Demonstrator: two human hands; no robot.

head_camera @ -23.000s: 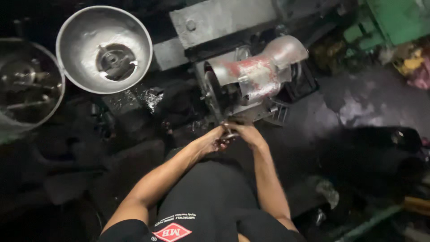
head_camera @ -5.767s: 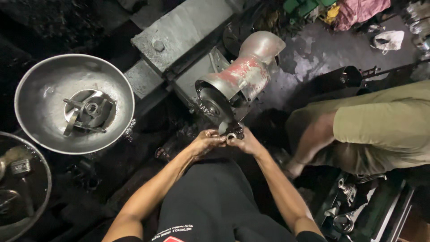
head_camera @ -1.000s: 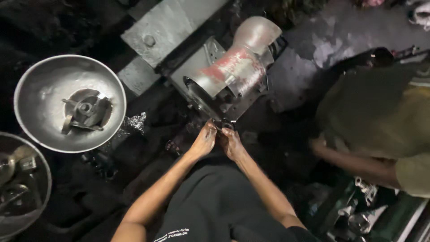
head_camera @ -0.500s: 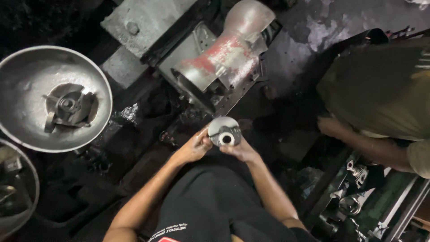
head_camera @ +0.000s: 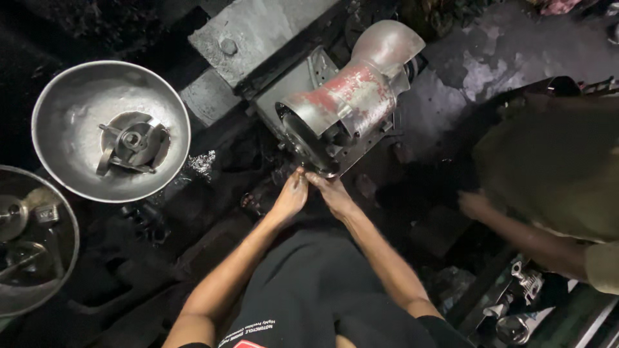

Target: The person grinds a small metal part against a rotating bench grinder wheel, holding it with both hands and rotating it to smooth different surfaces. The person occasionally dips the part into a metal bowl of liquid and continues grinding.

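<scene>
Looking down from the head camera, both bare hands meet at the lower rim of a flared metal housing [head_camera: 351, 106], grey with worn red paint, which lies on its side just ahead of the fingertips. Its wide round mouth [head_camera: 303, 138] faces the person. The left hand [head_camera: 290, 196] is loosely curled, fingertips touching the bottom edge of that mouth. The right hand [head_camera: 332, 193] lies just beside it, fingers extended to the same edge. Whether either hand actually pinches a small part there cannot be told; the spot is dark and partly hidden.

The housing looks like thick cast metal, so it is probably heavy and rigid, and likely greasy and slippery given the oily black floor around it. The flared rim or the narrower neck beyond the hands seems the surest place to grip, with both hands.

Behind the housing, farther from the hands, lies a flat grey steel block [head_camera: 258, 32]. Well to the left of the left hand sits a shiny metal bowl [head_camera: 64, 122] holding a bladed part [head_camera: 132, 142]. A second bowl [head_camera: 64, 258] with small pieces lies nearer the person. To the right of the right hand, another person's arm [head_camera: 522, 235] reaches in.
</scene>
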